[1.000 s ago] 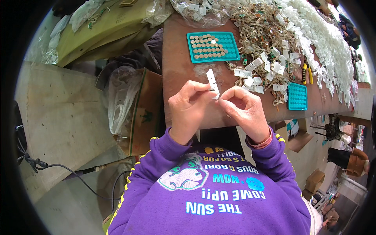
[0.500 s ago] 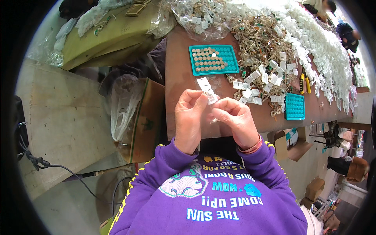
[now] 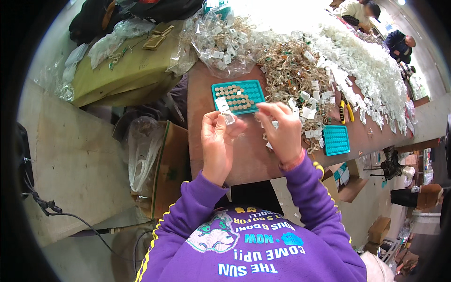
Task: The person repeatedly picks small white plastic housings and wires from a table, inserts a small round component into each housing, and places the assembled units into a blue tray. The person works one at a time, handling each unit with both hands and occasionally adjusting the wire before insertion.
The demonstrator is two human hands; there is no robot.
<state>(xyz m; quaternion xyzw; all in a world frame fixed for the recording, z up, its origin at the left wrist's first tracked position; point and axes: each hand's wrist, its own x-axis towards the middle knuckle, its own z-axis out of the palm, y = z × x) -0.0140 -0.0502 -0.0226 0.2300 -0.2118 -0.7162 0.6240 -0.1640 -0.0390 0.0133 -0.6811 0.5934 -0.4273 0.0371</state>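
Note:
My left hand point(image 3: 217, 145) pinches a small white plastic case point(image 3: 222, 104) between thumb and fingertips; its hinged parts lie unfolded and one end looks clear. The case is held up over the near left corner of a teal tray point(image 3: 254, 85). In that tray sit several rows of round, coin-like discs point(image 3: 231, 98), one of them whiter than the others. My right hand point(image 3: 284, 130) hovers beside the tray's near right corner, its thumb and forefinger apart, with nothing visible between them.
Wired parts with white cases form a large pile point(image 3: 291, 70) right of the tray, with a white heap point(image 3: 361, 80) beyond. Yellow-black pliers point(image 3: 346, 112) and a second teal tray point(image 3: 335, 140) lie at right. A bag of parts point(image 3: 225, 47) stands behind; two people sit at far right.
My hands have come apart. The left has moved forward with the case, and the right has let go of it and reached forward to the tray's edge. The view has shifted slightly.

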